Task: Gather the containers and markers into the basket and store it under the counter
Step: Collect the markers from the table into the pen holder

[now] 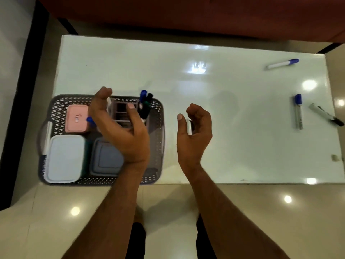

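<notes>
A shiny white table (186, 128) stood on a pale floor (56, 212). A dark basket (158, 128) sat at its front left corner. Three markers lay near the right edge: one with a blue cap (283, 63) by the back right corner, another blue one (298, 111) further forward, and a black one (326, 114) just beside it.

Overhead lamps are lighting the scene brightly and evenly. Their glare is showing as round white spots on the glossy floor (75, 210) and as a smeared patch on the shiny white table (201, 66). Soft shadows are falling on the table beyond the hands. Motion blur is softening the left hand (121, 128) and the basket (158, 113). The wide lens is bending straight edges toward the frame's borders.
</notes>
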`<move>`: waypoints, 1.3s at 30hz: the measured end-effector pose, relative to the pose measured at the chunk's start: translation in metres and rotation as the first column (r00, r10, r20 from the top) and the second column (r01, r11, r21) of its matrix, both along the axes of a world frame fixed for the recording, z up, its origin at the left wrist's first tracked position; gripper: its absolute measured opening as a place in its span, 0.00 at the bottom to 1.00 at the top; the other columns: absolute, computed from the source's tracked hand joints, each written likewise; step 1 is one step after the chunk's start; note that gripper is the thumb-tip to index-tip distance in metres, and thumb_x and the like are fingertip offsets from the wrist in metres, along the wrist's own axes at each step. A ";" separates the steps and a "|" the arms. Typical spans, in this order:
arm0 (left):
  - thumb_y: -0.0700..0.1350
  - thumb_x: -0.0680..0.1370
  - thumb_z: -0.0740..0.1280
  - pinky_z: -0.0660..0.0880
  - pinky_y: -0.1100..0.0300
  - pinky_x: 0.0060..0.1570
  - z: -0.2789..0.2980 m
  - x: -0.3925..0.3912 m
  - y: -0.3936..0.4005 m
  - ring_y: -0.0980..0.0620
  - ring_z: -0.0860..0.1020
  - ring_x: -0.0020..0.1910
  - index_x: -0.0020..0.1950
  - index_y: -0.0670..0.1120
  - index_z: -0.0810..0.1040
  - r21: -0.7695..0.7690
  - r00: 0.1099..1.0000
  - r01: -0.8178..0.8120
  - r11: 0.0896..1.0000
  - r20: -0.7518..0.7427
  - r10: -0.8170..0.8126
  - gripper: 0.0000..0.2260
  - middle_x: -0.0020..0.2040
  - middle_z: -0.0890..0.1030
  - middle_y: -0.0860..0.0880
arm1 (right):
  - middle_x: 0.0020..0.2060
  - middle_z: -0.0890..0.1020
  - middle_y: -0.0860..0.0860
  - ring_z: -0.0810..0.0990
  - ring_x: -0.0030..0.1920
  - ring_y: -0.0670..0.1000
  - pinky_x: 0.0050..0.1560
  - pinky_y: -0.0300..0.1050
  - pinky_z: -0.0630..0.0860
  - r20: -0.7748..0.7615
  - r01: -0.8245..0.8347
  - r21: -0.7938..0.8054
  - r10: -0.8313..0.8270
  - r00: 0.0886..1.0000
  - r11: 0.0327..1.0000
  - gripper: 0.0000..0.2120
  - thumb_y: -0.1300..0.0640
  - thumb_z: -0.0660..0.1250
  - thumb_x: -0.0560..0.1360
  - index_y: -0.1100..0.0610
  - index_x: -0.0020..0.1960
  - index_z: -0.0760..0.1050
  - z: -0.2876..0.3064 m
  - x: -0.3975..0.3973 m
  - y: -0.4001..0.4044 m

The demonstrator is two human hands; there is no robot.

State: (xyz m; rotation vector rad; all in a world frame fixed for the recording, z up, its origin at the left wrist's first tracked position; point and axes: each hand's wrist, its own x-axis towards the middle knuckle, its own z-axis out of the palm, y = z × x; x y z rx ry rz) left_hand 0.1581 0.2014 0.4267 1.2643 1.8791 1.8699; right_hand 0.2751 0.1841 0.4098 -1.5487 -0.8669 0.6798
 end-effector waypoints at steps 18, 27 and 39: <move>0.38 0.82 0.65 0.75 0.65 0.53 -0.012 0.373 0.050 0.51 0.78 0.50 0.62 0.38 0.76 -0.266 0.915 0.356 0.896 -0.093 -0.391 0.10 0.54 0.79 0.43 | 0.51 0.83 0.54 0.82 0.52 0.54 0.56 0.53 0.79 0.471 0.235 -0.026 -0.195 0.860 0.972 0.10 0.69 0.67 0.77 0.62 0.58 0.80 -0.022 0.390 0.021; 0.54 0.83 0.64 0.72 0.59 0.50 -0.077 0.510 0.081 0.47 0.79 0.53 0.59 0.41 0.75 -0.723 0.715 0.317 0.614 -0.243 -0.656 0.16 0.54 0.80 0.44 | 0.59 0.79 0.56 0.76 0.61 0.58 0.64 0.49 0.75 0.734 0.212 -0.320 0.100 0.672 0.923 0.18 0.70 0.67 0.76 0.61 0.65 0.77 -0.071 0.525 0.045; 0.41 0.81 0.66 0.77 0.56 0.51 -0.087 0.527 0.110 0.45 0.80 0.55 0.62 0.40 0.74 -0.817 0.538 0.245 0.522 -0.333 -0.774 0.11 0.58 0.79 0.42 | 0.48 0.79 0.58 0.76 0.49 0.61 0.47 0.52 0.72 0.803 0.227 -0.411 0.232 0.549 0.883 0.16 0.73 0.64 0.71 0.61 0.55 0.81 -0.102 0.545 0.065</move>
